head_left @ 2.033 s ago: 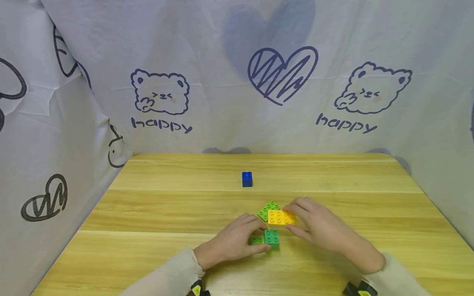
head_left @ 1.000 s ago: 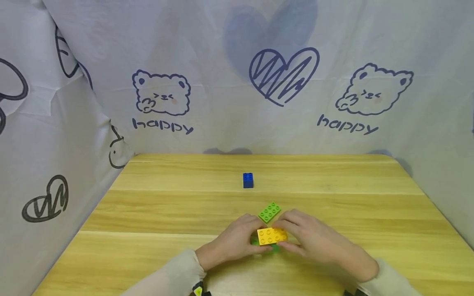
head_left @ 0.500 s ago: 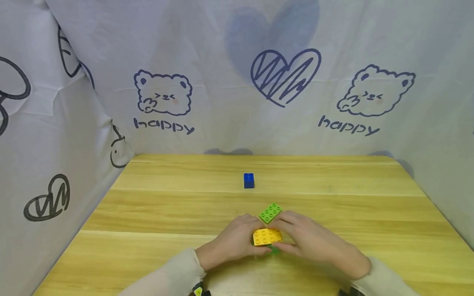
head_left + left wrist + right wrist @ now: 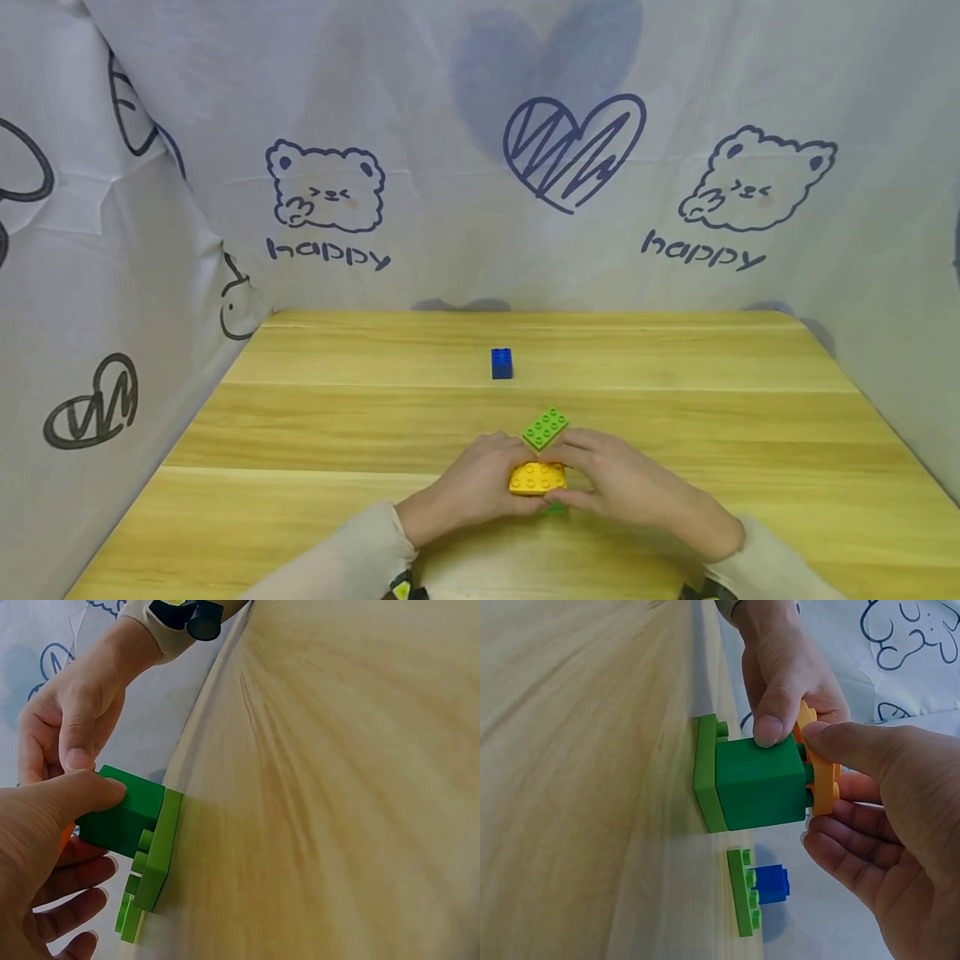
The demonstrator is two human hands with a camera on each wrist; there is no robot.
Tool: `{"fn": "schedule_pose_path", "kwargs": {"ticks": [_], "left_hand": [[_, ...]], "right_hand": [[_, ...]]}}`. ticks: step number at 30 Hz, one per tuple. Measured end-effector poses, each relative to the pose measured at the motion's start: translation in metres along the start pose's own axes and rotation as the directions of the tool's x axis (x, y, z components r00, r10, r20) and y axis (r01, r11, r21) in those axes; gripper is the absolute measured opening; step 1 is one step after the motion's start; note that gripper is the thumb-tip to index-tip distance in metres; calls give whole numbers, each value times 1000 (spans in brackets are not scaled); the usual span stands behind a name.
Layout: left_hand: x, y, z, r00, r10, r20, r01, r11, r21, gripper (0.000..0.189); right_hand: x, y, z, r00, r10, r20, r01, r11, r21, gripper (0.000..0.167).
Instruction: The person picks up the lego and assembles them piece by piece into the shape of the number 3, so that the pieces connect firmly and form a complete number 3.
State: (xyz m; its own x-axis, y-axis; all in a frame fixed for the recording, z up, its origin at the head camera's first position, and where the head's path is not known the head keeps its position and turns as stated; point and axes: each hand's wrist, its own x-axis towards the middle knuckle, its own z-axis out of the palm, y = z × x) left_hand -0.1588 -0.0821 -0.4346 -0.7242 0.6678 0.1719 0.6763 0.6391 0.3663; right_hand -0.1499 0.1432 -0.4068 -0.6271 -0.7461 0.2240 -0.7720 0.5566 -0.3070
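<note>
My left hand [image 4: 480, 479] holds the dark green block [image 4: 759, 784], its thumb on the block's side. Under that block is a light green flat brick [image 4: 707, 776] standing on the table. In my right hand [image 4: 626, 483] a thin yellow brick [image 4: 537, 479] is pinched by thumb and fingers over the dark green block. The right wrist view shows the yellow brick slightly tilted, with the block's studs visible in a gap beneath it. The hands nearly meet and hide most of the stack in the head view.
Just beyond the hands lies another light green flat brick [image 4: 545, 428], set at an angle. Farther back stands a blue block [image 4: 501, 363]. The wooden table [image 4: 300, 425] ends at a white cloth [image 4: 442, 208] with drawings.
My right hand has brought the yellow brick left and toward the body, from beside the stack to over the dark green block. The left hand has stayed nearly in place.
</note>
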Motion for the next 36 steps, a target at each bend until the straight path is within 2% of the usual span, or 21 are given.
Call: {"fn": "schedule_pose_path", "kwargs": {"ticks": [14, 20, 28, 36], "left_hand": [[-4, 1, 0, 1000, 6, -5, -6, 1000, 30, 44], [-7, 2, -8, 999, 24, -28, -22, 999, 49, 46], [-14, -1, -22, 995, 96, -26, -95, 994, 46, 48], [-15, 1, -22, 981, 183, -64, -169, 971, 169, 43]], "right_hand": [[-4, 0, 4, 999, -12, -30, 12, 1000, 18, 43], [-4, 1, 6, 999, -16, -43, 17, 999, 31, 44], [-6, 3, 8, 997, -35, -68, 37, 999, 32, 41], [-7, 4, 10, 995, -31, -97, 34, 999, 37, 40]]}}
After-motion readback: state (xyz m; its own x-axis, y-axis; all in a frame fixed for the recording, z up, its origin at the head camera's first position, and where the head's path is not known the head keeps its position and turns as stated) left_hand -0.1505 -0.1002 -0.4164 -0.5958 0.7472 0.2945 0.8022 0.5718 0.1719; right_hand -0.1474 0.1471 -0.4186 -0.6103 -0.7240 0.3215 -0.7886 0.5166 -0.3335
